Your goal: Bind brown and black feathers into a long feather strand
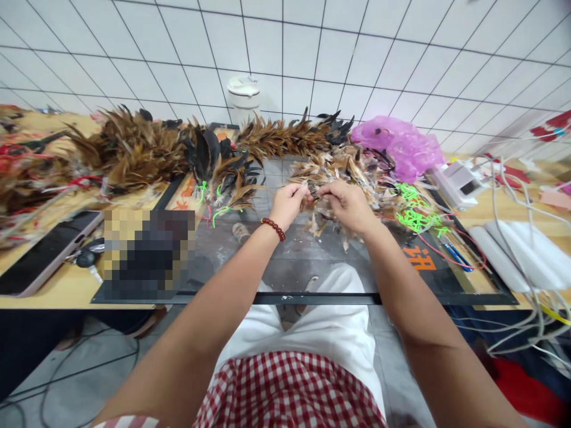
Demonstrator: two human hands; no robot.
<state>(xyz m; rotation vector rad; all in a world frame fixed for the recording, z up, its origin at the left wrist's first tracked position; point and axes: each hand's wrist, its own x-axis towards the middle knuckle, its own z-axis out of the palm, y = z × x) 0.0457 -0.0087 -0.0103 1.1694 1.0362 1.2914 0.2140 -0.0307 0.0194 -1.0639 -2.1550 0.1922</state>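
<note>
The left hand (288,205) and the right hand (351,205) come close together at the fingertips, thumb and fingers of each pinching a small dark feather bit (313,192) between them, at the near left edge of a loose feather pile (336,166). The bit is too small and blurred to tell its long axis; the pile's tips point several ways. Behind, a brown feather garland (285,138) runs left to right, its black end pointing right. Counted: one garland, one purple bag (397,145), one lidded white cup (244,98), one beaded bracelet (273,229) on the left wrist
</note>
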